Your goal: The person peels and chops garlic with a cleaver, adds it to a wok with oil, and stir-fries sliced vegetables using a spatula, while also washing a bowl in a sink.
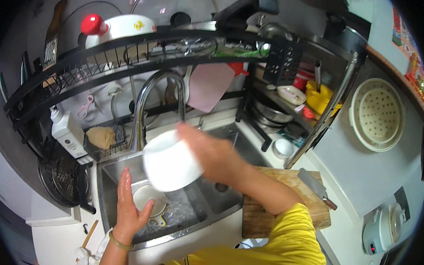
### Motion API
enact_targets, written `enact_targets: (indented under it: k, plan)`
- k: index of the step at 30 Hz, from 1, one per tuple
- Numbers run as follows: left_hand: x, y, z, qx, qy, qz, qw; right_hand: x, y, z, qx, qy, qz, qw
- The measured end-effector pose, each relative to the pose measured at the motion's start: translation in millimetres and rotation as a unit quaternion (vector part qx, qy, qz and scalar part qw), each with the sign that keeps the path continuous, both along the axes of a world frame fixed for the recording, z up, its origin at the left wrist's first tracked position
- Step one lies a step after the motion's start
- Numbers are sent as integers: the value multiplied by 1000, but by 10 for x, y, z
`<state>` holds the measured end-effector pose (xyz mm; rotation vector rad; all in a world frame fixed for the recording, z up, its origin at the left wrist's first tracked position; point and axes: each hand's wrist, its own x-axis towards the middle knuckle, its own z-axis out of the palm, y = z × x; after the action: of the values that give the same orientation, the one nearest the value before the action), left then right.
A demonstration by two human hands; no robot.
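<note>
My right hand (214,154) grips a white bowl (172,164) by its rim, tilted above the sink in front of the faucet (141,110). Motion blurs both the bowl and the hand. Wet and empty, my left hand (131,204) hovers over the left basin of the steel sink (109,206), its thumb spread from the fingers. Below it in the basin sits a small round pale vessel (145,197), perhaps a strainer, with a yellow and white handle (161,220). Water splashes on the basin floor beside it.
A cutting board (258,217) bearing a cleaver (312,182) lies right of the sink. Over the sink spans a black dish rack (103,73). At left stand a white pump bottle (68,134) and a sponge (102,137) in a wire basket. A rice cooker (379,231) is far right.
</note>
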<state>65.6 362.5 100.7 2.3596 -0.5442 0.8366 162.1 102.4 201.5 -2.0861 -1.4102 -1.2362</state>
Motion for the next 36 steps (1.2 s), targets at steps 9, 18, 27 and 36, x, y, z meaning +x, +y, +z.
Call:
enact_targets:
  k: [9, 18, 27, 36]
  plan:
    - [-276, 208, -604, -65, 152, 29, 986, 263, -1421, 2268, 298, -69, -376, 875]
    - [81, -663, 1596, 96, -151, -13, 984, 1096, -1446, 2607, 181, 62, -566, 802]
    - [1100, -1904, 3215, -49, -286, -50, 956, 1326, -1081, 2702, 90, 107, -550, 823]
    - [1160, -1416, 3520, -268, -177, -133, 937, 1706, -1155, 2677, -62, 194, -590, 781]
